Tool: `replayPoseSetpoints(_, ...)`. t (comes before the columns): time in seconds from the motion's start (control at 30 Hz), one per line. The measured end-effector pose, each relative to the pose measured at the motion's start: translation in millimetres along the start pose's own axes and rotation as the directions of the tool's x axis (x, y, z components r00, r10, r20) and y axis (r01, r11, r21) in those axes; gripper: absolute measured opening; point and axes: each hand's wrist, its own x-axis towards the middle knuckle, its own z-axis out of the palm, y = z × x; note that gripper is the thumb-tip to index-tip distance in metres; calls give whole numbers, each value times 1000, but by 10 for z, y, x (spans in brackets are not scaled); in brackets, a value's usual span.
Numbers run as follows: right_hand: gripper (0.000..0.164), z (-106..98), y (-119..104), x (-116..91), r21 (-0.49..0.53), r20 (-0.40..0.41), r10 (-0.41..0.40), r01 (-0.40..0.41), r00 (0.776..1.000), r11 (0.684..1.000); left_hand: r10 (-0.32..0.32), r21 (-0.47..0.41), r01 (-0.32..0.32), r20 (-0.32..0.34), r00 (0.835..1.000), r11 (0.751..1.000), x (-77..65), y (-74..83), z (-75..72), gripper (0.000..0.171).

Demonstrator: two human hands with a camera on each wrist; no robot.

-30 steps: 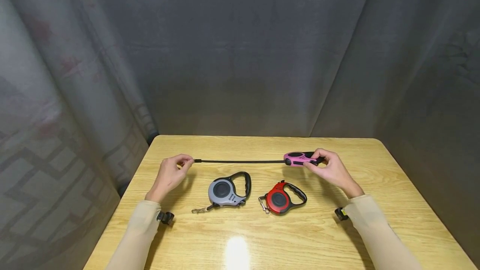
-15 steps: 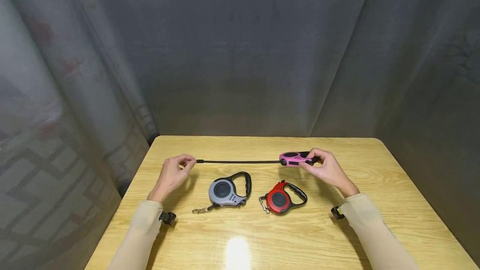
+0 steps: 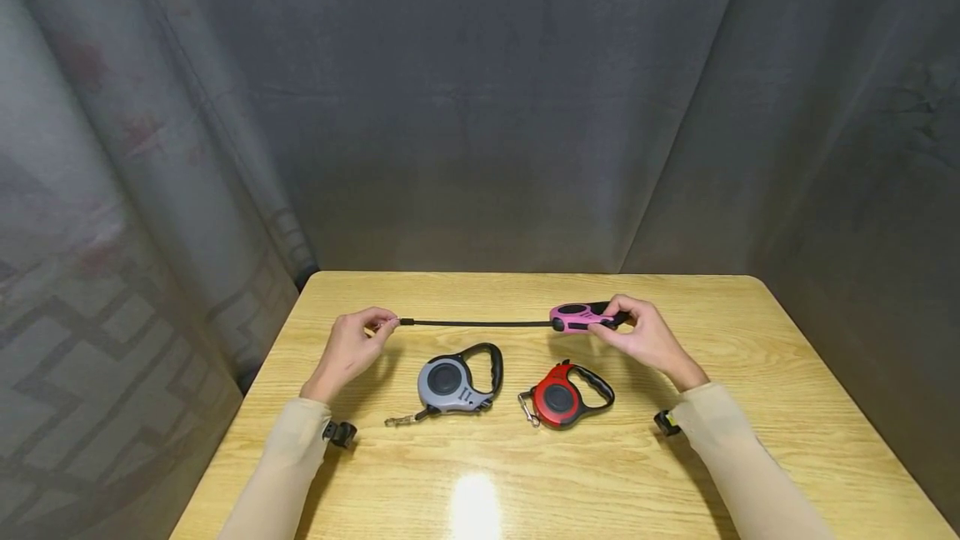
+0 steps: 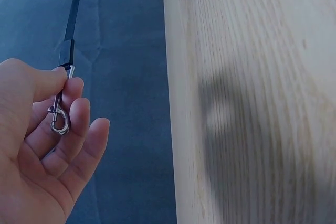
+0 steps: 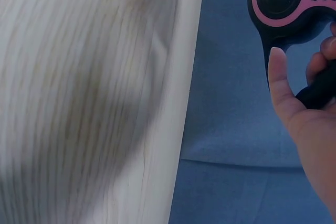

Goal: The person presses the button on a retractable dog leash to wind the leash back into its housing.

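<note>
My right hand (image 3: 645, 336) grips the black handle of a pink retractable dog leash (image 3: 570, 317), raised over the far part of the table. From its left end a black strap (image 3: 480, 324) runs straight across to my left hand (image 3: 356, 344). There my thumb and index finger pinch the strap's metal snap hook (image 4: 60, 121), the hook end showing against the fingers in the left wrist view. In the right wrist view the thumb lies along the underside of the pink leash's casing. Below the strap lie a grey retractable leash (image 3: 444, 379) and a smaller red retractable leash (image 3: 557, 398).
All of this is over a light wooden table (image 3: 420, 482) with rounded far corners. Grey curtains (image 3: 465, 107) hang behind it and along both sides. A small black wrist camera (image 3: 341, 434) is strapped at the left cuff, another wrist camera (image 3: 666, 422) at the right.
My hands have drawn closer together, the right one moving left with the pink leash and the left one slightly right. The strap between them is shorter. The grey and red leashes stay put.
</note>
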Motion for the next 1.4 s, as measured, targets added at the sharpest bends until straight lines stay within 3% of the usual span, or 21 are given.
replayPoseSetpoints(0.5, 18, 83, -12, 25, 23, 10, 20, -20, 1000, 1000, 21, -12, -21, 25, 999, 1000, 12, 4, 18, 14)
replayPoseSetpoints(1.4, 18, 206, -56, 61, 47, 35, 2, -3, 999, 999, 1, -18, 0, 30, 1000, 1000, 38, 86, 58, 15)
